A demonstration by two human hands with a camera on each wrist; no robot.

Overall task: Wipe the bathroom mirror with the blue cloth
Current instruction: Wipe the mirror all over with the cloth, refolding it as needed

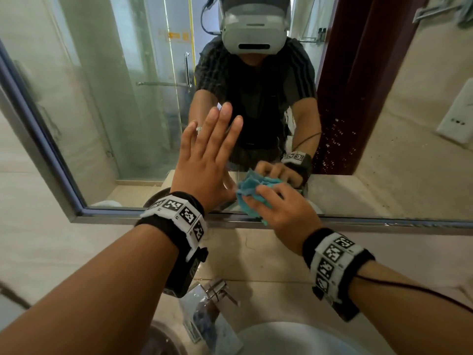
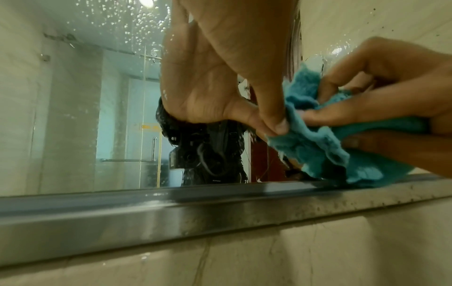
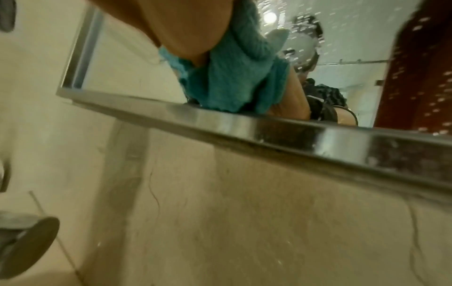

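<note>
The bathroom mirror [image 1: 115, 98] fills the wall ahead, inside a metal frame [image 1: 153, 219]. My left hand [image 1: 212, 155] lies flat against the glass with straight fingers pointing up, and its thumb [image 2: 276, 123] touches the edge of the blue cloth [image 1: 247, 192]. My right hand [image 1: 271, 201] grips the bunched cloth and holds it on the glass just above the bottom frame. The left wrist view shows the cloth [image 2: 318, 151] hanging onto the frame ledge [image 2: 220, 209] under the right hand [image 2: 391, 87]. In the right wrist view the cloth [image 3: 227, 77] bulges below my palm [image 3: 190, 25].
Water drops [image 1: 340, 139] speckle the mirror to the right of the cloth. A chrome faucet [image 1: 217, 293] and a white basin [image 1: 294, 339] sit below my arms. Beige wall tiles [image 1: 38, 239] surround the mirror, and a white wall socket [image 1: 458, 119] is at the far right.
</note>
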